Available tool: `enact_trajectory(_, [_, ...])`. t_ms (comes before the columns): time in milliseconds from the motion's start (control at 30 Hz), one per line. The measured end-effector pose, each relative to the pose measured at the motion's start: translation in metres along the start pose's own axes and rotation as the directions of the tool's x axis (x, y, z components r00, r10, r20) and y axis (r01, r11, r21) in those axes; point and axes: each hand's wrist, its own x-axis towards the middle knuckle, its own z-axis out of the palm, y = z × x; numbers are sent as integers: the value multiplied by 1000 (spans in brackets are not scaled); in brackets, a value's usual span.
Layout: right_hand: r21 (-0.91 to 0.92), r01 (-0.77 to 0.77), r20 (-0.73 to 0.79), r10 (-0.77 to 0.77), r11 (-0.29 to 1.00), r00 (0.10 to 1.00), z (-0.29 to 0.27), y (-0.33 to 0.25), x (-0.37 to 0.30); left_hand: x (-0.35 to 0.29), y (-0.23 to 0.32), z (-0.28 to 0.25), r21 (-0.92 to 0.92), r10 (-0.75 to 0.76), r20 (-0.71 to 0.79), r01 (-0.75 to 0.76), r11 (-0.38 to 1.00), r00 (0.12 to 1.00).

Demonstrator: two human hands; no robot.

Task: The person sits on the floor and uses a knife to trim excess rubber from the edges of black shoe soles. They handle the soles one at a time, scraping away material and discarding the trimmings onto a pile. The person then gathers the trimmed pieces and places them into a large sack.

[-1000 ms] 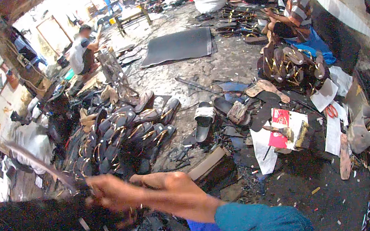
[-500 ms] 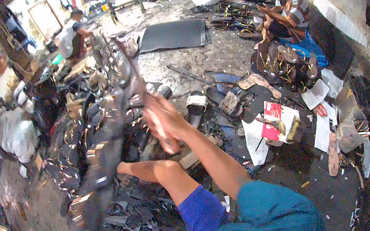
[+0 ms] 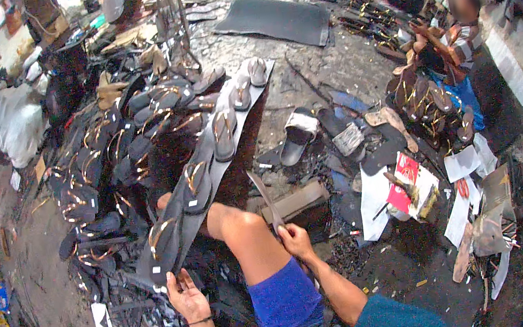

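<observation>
A long dark strip of sheet material slants from near my left hand toward the far middle, with a row of several flip-flops along it, some with gold-coloured straps. My left hand is palm up with its fingers stretched out, the fingertips at the strip's near end. Beside my raised knee, my right hand is closed round the handle of a knife, whose long blade points up and away. A brown face shows along the right side of the strip.
Piled flip-flops lie to the left. Slide sandals, a wooden block and papers are ahead and right. A black sheet lies farther off. Another person sits at the right beside more sandals.
The strip, blurred and swung up before, is now lower and sharp, its flip-flops plain to see. My right hand has come down to the right with the knife. The view has shifted.
</observation>
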Motion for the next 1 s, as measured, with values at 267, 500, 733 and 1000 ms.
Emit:
enact_trajectory(267, [-719, 34, -263, -317, 694, 911, -143, 4, 4, 25, -44, 27, 295, 100, 390, -227, 928, 915])
enact_trajectory(500, [-761, 195, 13, -286, 619, 958, -69, -18, 35, 10, -34, 71, 196, -63, 166, 30, 980, 984])
enact_trajectory(733, [77, -407, 402, 345, 910, 848, -146, -155, -88, -69, 6, 62, 196, -32, 98, 12, 981, 995])
enact_trajectory(1000, [-30, -104, 580, 102, 994, 808, -43, -223, -133, -52, 5, 47, 669, -335, 92, 190, 718, 938])
